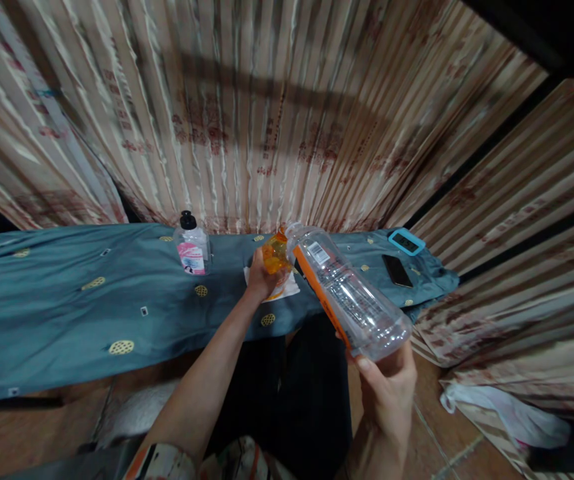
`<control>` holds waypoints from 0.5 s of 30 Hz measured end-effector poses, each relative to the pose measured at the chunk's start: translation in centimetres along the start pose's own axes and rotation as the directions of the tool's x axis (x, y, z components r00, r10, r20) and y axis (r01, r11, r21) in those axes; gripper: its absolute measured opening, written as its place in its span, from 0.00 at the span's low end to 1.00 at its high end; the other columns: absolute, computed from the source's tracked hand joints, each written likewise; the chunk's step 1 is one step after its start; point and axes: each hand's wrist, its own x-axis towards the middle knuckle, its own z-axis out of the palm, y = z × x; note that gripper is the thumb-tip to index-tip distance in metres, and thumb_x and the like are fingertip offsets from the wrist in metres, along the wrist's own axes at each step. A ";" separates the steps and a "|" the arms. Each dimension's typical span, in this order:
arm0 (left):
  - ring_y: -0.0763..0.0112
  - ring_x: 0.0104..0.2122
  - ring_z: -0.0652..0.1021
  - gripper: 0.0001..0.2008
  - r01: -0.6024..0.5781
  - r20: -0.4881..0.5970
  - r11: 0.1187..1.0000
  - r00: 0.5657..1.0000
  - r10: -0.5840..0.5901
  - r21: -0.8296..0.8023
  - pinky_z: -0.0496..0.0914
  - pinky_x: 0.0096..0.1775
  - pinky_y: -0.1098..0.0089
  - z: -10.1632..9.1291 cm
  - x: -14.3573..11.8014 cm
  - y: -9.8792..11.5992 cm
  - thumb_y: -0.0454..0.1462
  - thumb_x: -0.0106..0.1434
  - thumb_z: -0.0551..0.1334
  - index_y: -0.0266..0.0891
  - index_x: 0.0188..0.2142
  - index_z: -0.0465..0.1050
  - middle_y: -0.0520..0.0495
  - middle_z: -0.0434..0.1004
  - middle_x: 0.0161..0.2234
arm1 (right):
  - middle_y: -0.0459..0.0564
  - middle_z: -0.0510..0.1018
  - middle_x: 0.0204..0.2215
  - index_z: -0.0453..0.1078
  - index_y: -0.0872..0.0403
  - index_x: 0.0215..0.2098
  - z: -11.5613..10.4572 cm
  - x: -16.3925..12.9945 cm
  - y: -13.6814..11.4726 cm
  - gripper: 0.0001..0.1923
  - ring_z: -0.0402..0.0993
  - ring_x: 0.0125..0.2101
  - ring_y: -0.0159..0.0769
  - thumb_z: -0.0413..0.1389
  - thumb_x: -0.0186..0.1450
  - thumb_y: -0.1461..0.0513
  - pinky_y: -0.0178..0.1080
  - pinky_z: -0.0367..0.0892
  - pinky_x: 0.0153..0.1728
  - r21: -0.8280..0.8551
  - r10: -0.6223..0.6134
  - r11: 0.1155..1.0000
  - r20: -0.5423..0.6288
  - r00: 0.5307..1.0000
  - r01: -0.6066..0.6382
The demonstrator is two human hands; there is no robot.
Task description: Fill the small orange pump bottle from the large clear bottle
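Observation:
My left hand (261, 279) is closed around a small amber, see-through container (277, 255) above the cloth-covered surface. My right hand (385, 379) grips the lower end of a large clear plastic bottle (354, 293) with an orange label and a barcode. The bottle is tilted, its neck pointing up and left against the top of the amber container. Whether any liquid passes between them I cannot tell. Beneath my left hand lies a white packet or tissue (287, 288) with orange print, partly hidden.
A clear pump bottle (194, 247) with a black top and pink label stands to the left on the teal patterned cloth (151, 313). At the right lie a dark phone (397, 271) and a blue-framed digital clock (407, 242). Pleated curtains (247, 120) hang behind. A white plastic bag (511, 410) is low at right.

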 end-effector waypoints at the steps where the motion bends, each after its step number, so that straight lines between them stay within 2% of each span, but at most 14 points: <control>1: 0.61 0.44 0.78 0.27 -0.002 0.001 1.000 1.000 0.002 0.006 0.73 0.48 0.60 0.0 0.0 0.0 0.32 0.44 0.76 0.44 0.44 0.71 0.49 0.78 0.42 | 0.46 0.82 0.39 0.73 0.51 0.56 0.0 0.0 0.0 0.37 0.76 0.34 0.37 0.77 0.50 0.58 0.36 0.70 0.34 0.005 0.002 1.000 -0.002 1.000 -0.002; 15: 0.60 0.46 0.77 0.28 0.017 0.037 1.000 0.999 -0.017 0.010 0.72 0.52 0.57 -0.1 -0.1 0.1 0.33 0.46 0.75 0.42 0.47 0.70 0.48 0.77 0.44 | 0.47 0.81 0.38 0.73 0.52 0.56 0.0 0.0 -0.1 0.36 0.75 0.32 0.36 0.76 0.51 0.58 0.35 0.70 0.32 -0.011 0.005 1.000 0.003 1.000 -0.005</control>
